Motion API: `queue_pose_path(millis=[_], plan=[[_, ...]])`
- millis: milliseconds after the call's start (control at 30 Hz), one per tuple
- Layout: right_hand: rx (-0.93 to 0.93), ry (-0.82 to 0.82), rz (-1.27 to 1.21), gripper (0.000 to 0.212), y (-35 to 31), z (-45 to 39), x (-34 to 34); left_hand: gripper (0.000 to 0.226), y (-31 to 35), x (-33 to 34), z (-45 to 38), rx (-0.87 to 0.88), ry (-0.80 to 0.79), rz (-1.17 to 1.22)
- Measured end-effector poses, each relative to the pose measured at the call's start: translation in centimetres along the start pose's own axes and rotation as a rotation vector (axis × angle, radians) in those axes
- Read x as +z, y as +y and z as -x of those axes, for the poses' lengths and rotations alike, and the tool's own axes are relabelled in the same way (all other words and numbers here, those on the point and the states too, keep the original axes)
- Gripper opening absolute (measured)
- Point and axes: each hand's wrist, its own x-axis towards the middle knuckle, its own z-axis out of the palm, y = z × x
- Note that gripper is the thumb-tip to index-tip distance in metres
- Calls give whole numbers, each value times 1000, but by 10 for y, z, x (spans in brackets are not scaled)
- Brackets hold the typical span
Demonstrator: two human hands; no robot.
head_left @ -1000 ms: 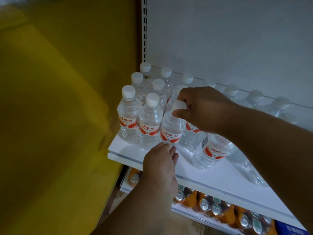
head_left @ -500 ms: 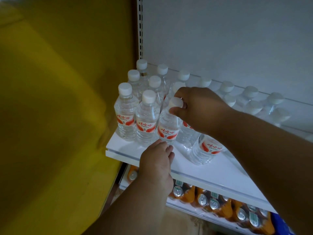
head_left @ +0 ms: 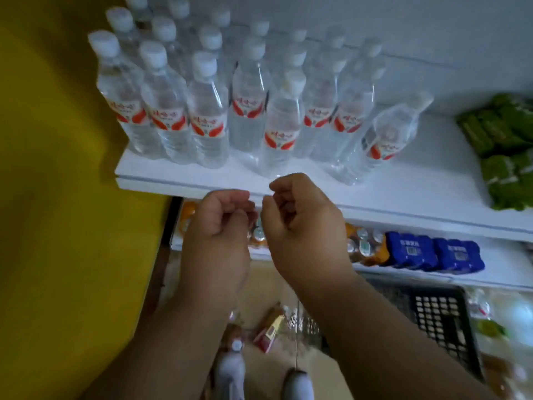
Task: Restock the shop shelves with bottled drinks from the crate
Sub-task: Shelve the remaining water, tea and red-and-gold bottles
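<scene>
Both hands point(head_left: 251, 223) have withdrawn from the water bottles point(head_left: 207, 111), empty.

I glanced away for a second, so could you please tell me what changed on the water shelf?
The right hand let go of the bottle cap and pulled back off the shelf; the left hand withdrew too. Both now hover loosely curled, holding nothing. The water bottles stayed standing in their rows.

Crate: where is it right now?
Head view, lower right: the black crate sits on the floor below the lowest shelf, right of the right hand's forearm.
</scene>
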Motion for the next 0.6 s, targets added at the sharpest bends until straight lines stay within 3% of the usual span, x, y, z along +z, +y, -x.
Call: queue_pose_path(millis=[267,600], plan=[[246,-5,-110,20,67,135,0,42,-78,3,86,-46,-65,-159],[555,-183,-194,10,161,254,-10,38,-194,19,197,-262,42,-35]])
